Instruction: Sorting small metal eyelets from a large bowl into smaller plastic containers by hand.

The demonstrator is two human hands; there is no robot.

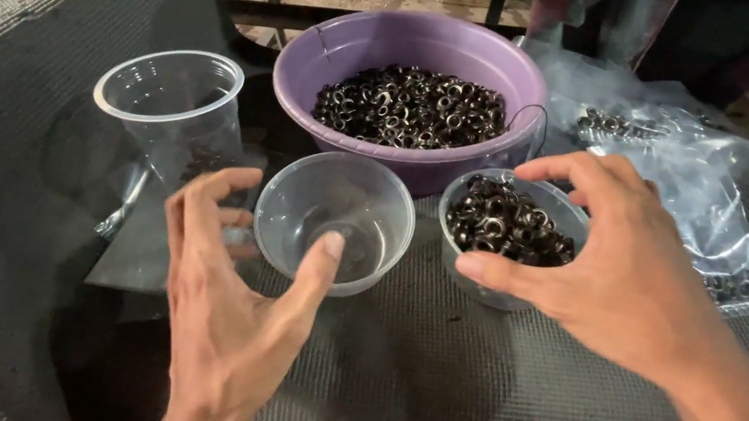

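Reaching from the near edge, the left hand [220, 317] spreads its fingers open just short of an empty clear cup [334, 221], thumb tip over the cup's near rim, grasping nothing. The right hand [614, 266] curves around a second clear cup [508, 233] packed with dark metal eyelets; whether the fingers actually press its wall I cannot tell. Both cups stand upright, mouths up, side by side in the middle of the bench [465, 398].

A taller clear cup [174, 106] stands upright to the left, empty. Behind the pair sits a round purple basin [409, 95], holding a heap of the same eyelets. Crumpled clear plastic bags [702, 194] lie to the right, some eyelets visible inside.

Dark grey ribbed matting covers the bench. Beyond it the room is dim, with dark bars, bits of wood and red cloth.
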